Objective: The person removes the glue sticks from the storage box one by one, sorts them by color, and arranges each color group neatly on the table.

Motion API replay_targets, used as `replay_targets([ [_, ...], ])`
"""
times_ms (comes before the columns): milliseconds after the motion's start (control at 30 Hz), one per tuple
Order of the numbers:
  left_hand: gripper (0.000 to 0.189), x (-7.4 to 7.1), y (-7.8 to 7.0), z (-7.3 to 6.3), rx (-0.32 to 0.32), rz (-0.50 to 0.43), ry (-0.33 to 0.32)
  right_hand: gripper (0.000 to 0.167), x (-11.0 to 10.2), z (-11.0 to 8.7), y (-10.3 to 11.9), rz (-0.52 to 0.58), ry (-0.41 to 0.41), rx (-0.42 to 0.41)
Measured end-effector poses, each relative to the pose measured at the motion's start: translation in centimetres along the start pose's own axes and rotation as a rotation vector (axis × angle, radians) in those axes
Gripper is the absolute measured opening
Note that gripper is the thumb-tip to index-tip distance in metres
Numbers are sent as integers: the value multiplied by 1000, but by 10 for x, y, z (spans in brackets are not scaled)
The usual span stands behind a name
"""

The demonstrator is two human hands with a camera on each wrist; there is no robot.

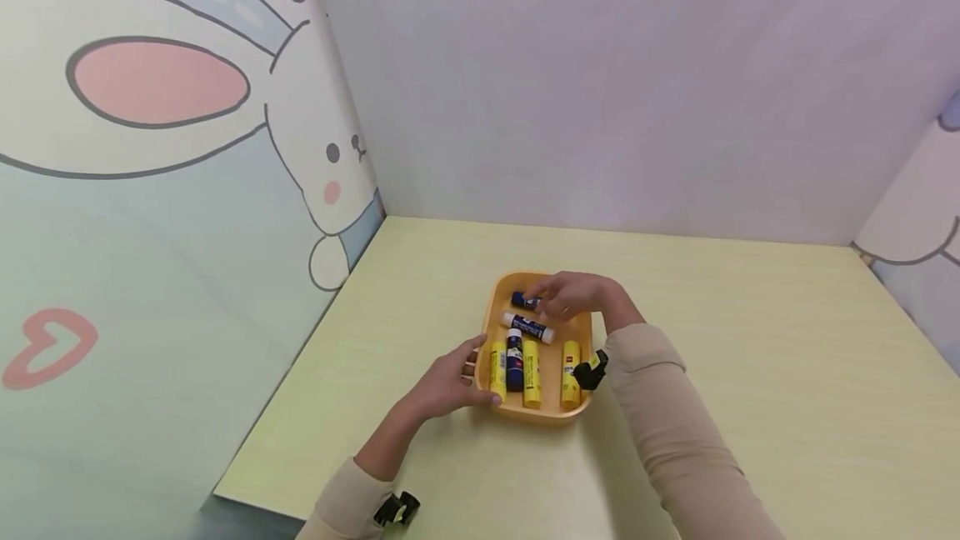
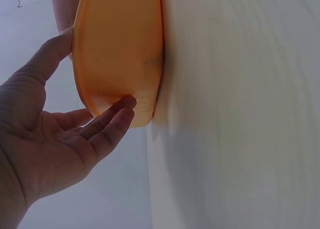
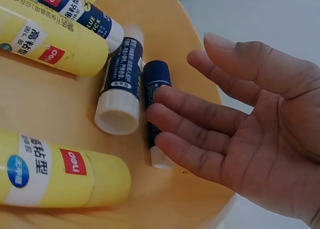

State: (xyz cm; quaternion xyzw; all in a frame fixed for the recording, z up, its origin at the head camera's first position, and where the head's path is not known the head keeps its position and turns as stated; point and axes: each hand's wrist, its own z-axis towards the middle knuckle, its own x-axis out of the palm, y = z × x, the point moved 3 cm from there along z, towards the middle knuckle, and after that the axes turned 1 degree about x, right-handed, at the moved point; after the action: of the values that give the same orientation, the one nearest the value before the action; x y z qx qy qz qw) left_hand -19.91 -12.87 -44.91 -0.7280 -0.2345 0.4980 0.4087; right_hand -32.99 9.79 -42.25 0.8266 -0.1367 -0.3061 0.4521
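Observation:
An orange plastic basket [image 1: 552, 394] holds several glue sticks. My left hand [image 1: 447, 382] grips its near left corner, thumb at the rim and fingertips against the outer wall [image 2: 120, 44]. Over the far end reaches my right hand [image 1: 576, 295], fingers extended and thumb apart. Its fingertips overlap a slim navy glue stick [image 3: 157, 71] by the end wall. Beside that lies a navy glue stick with white ends [image 3: 122, 79]. Nearer me are another navy glue stick [image 1: 514, 363] and yellow glue sticks [image 1: 532, 373], one yellow stick [image 1: 571, 377] lying apart on the right.
The basket stands on a pale yellow tabletop [image 1: 750, 340]. A plain wall [image 1: 600, 90] rises behind it, and a wall painted with a rabbit [image 1: 187, 232] borders the left side. Both sleeves carry a black wrist device [image 1: 591, 370].

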Motion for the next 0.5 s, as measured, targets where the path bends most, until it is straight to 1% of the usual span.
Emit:
replay_targets([
  [100,91,0,0,1,8,5,-1,53,1,5,-2,30,24,-3],
  [200,91,0,1,1,16,6,0,53,4,9,-5,58,39,11],
  [367,91,0,2,0,21,3,-4,52,8,17,-6,70,24,49],
  [500,92,0,3,-1,24,-7,-3,50,12,22,-8,92,-5,81],
])
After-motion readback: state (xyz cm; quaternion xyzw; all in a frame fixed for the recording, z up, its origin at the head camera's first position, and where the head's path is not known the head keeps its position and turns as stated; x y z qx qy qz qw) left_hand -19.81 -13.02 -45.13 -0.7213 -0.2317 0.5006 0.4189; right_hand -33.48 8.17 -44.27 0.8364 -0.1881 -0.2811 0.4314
